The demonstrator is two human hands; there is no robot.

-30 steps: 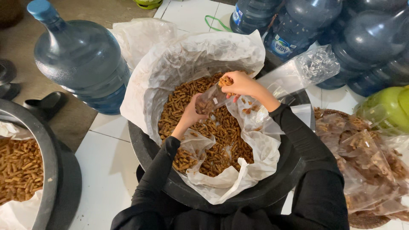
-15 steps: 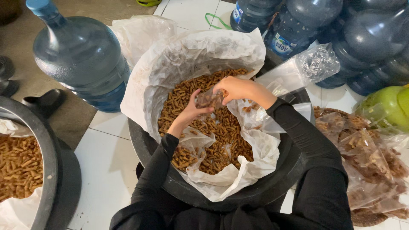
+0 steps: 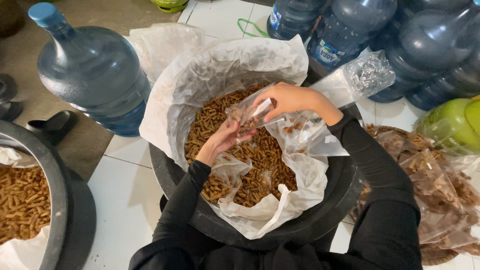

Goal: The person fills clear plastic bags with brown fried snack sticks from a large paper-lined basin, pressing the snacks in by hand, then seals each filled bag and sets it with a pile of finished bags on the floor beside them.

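A black round tub (image 3: 330, 210), lined with white plastic sheet (image 3: 220, 70), holds many brown stick snacks (image 3: 260, 165). Over its middle my right hand (image 3: 290, 100) pinches the top of a small clear plastic bag (image 3: 247, 114) partly filled with snacks. My left hand (image 3: 225, 140) is cupped under that bag from below, touching its bottom. Both arms wear black sleeves. A loose clear plastic sheet (image 3: 360, 75) lies under my right forearm.
A large blue water jug (image 3: 90, 75) stands at the left, several more (image 3: 400, 35) at the back right. A second black tub (image 3: 55, 200) with snacks is at the lower left. Filled snack bags (image 3: 435, 190) pile at the right by a green object (image 3: 450, 125).
My right hand came down from the far side of the tub and took the bag's top. My left hand rose under the bag, which now sits higher over the snacks.
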